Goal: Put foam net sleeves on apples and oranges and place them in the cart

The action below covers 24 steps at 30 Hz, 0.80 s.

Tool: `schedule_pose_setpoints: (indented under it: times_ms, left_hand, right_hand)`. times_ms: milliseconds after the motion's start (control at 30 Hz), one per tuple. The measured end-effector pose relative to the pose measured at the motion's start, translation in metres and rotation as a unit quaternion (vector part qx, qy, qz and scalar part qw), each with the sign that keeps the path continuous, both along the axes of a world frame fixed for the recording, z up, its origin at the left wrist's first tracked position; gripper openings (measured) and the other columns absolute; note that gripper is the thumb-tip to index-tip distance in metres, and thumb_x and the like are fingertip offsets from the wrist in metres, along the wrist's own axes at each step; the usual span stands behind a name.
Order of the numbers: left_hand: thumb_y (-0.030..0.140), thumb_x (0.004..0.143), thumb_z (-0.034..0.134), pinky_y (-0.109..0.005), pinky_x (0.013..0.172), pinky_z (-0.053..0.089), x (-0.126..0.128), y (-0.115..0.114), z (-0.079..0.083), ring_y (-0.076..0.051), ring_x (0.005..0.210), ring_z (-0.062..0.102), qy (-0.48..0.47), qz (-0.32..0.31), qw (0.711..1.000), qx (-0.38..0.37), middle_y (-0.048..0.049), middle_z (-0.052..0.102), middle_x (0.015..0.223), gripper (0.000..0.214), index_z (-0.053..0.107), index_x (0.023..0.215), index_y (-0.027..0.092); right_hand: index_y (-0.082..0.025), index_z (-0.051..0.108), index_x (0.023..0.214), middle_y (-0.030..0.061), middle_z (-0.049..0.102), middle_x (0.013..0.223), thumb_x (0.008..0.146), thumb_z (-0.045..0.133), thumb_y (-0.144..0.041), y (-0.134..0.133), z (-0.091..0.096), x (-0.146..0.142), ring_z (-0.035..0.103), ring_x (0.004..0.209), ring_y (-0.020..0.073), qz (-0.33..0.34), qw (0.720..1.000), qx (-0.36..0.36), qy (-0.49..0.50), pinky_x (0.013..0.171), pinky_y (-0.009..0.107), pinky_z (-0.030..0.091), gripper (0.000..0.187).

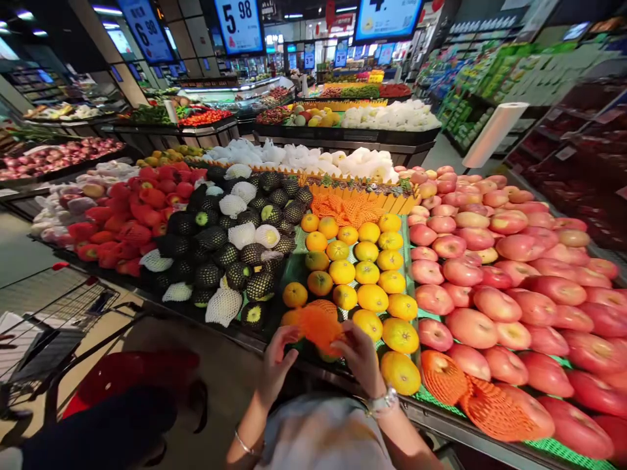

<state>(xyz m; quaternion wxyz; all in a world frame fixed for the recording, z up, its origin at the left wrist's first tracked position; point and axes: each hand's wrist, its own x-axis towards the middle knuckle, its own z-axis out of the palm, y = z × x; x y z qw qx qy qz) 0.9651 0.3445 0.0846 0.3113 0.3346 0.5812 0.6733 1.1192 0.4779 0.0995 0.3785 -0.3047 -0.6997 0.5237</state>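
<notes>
An orange foam fruit net point(321, 329), partly smeared by motion, is spread between my hands above the front of the orange rows. My right hand point(361, 358) pinches its right edge. At the opposite edge is my left hand point(278, 365), thumb apart from the fingers, whose tips touch or nearly touch the net. Whether a fruit is inside the net I cannot tell. Yellow-orange citrus fruits point(372, 297) lie in rows on a green mat just beyond. More orange foam nets point(347, 210) are heaped behind these rows.
Pinkish-red apples point(507, 303) fill the right side, two orange nets point(494, 405) among them. Left are fruits in black nets point(215, 245) and red-wrapped fruits point(142, 209). A shopping cart point(63, 320) and a person's dark-clothed leg point(108, 424) are at lower left. A bag roll point(496, 134) stands behind.
</notes>
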Motion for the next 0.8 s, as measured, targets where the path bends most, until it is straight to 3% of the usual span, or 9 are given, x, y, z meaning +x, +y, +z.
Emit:
schedule_pose_setpoints:
  times_ms: [133, 267, 367, 500, 633, 800]
  left_hand:
    - [0.046, 0.073, 0.073, -0.030, 0.089, 0.047, 0.005, -0.004, -0.001, -0.018, 0.097, 0.059, -0.027, 0.083, 0.996, -0.027, -0.0089, 0.061, 0.105, 0.047, 0.058, 0.106, 0.016]
    - [0.055, 0.063, 0.075, -0.029, 0.079, 0.050, -0.005, -0.012, -0.002, -0.020, 0.091, 0.062, -0.018, 0.131, 0.990, -0.053, -0.0078, 0.065, 0.098, 0.058, 0.058, 0.102, 0.016]
    - [0.051, 0.071, 0.070, -0.025, 0.065, 0.048, -0.009, -0.021, -0.007, -0.017, 0.072, 0.061, 0.005, 0.145, 0.984, -0.099, -0.0042, 0.066, 0.076, 0.038, 0.063, 0.081, 0.014]
    - [0.038, 0.075, 0.066, -0.026, 0.067, 0.046, -0.005, -0.035, -0.019, -0.018, 0.072, 0.061, 0.049, 0.207, 0.968, -0.131, -0.0040, 0.067, 0.073, 0.022, 0.067, 0.074, 0.016]
    - [0.041, 0.083, 0.056, -0.028, 0.071, 0.047, 0.001, -0.040, -0.028, -0.018, 0.074, 0.062, 0.073, 0.242, 0.958, -0.133, -0.0050, 0.068, 0.078, 0.026, 0.066, 0.082, 0.017]
    - [0.047, 0.089, 0.042, -0.030, 0.079, 0.049, 0.001, -0.039, -0.027, -0.019, 0.083, 0.061, 0.089, 0.265, 0.953, -0.113, -0.0068, 0.066, 0.088, 0.034, 0.060, 0.089, 0.018]
  right_hand:
    - [-0.020, 0.052, 0.072, -0.0015, 0.056, 0.069, 0.071, 0.069, -0.044, -0.027, -0.010, -0.024, 0.052, 0.065, 0.0136, 0.144, 0.982, -0.121, 0.033, 0.058, 0.024, 0.046, 0.030]
    - [-0.020, 0.053, 0.083, 0.0011, 0.059, 0.082, 0.073, 0.069, -0.042, -0.031, -0.016, -0.024, 0.057, 0.075, 0.0164, 0.216, 0.956, -0.193, 0.041, 0.066, 0.027, 0.050, 0.029]
    - [-0.020, 0.054, 0.087, 0.0014, 0.059, 0.083, 0.074, 0.069, -0.042, -0.035, -0.023, -0.027, 0.058, 0.079, 0.0172, 0.222, 0.952, -0.206, 0.038, 0.071, 0.028, 0.051, 0.029]
    - [-0.020, 0.052, 0.080, 0.0003, 0.056, 0.077, 0.077, 0.066, -0.039, -0.039, -0.032, -0.036, 0.054, 0.073, 0.0155, 0.178, 0.966, -0.187, 0.026, 0.066, 0.025, 0.048, 0.024]
    - [-0.021, 0.056, 0.089, 0.0036, 0.061, 0.086, 0.079, 0.064, -0.040, -0.039, -0.035, -0.043, 0.058, 0.082, 0.0186, 0.168, 0.971, -0.171, 0.020, 0.075, 0.028, 0.050, 0.023]
    - [-0.022, 0.059, 0.111, 0.0073, 0.066, 0.112, 0.073, 0.063, -0.030, -0.047, -0.041, -0.047, 0.061, 0.105, 0.0230, 0.250, 0.947, -0.203, -0.013, 0.090, 0.035, 0.052, 0.039]
